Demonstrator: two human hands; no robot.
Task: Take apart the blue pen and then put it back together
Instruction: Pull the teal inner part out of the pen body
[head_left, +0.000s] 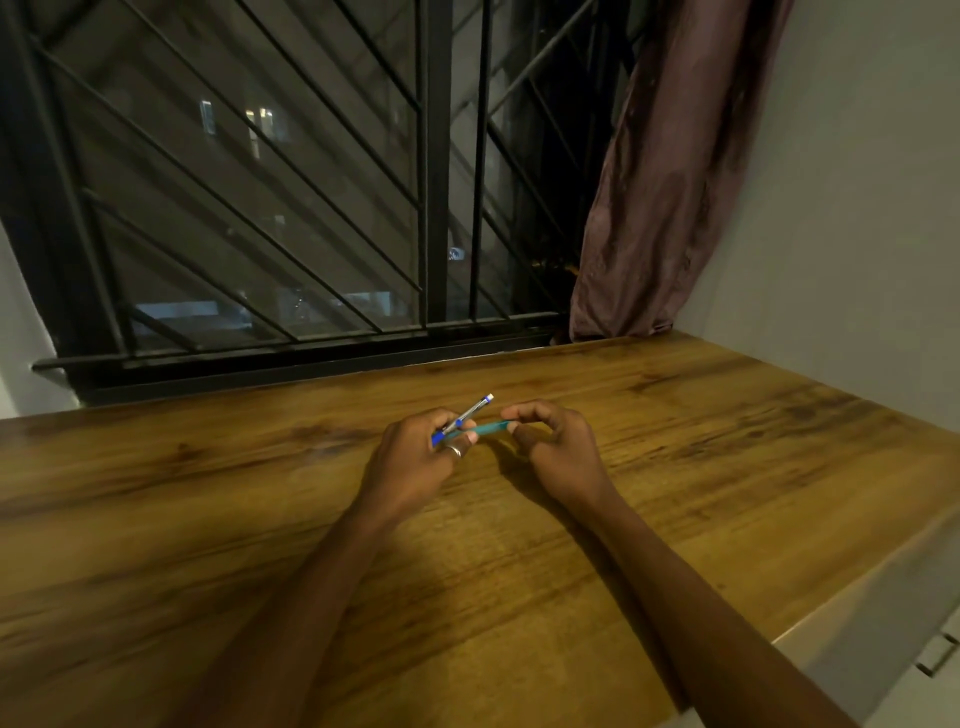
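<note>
While a barred window (260, 182) is filling the far side of the room and one brownish curtain (670, 171) is hanging at its right end beside a pale wall (857, 208), a wooden table (208, 545) is stretching from the sill toward the camera. Two bare forearms are reaching out over it, the hands meeting just above the wood near the far middle. The left hand (415, 457), wearing one ring (453, 450), is pinching a clear and blue pen piece (465, 418) whose long axis is slanting up and away to the right, its white-tipped end pointing toward the window. The right hand (556, 441) is curling its fingers and pinching one end of a teal tube (488, 428), which is lying almost level, running left to right between the two hands.
</note>
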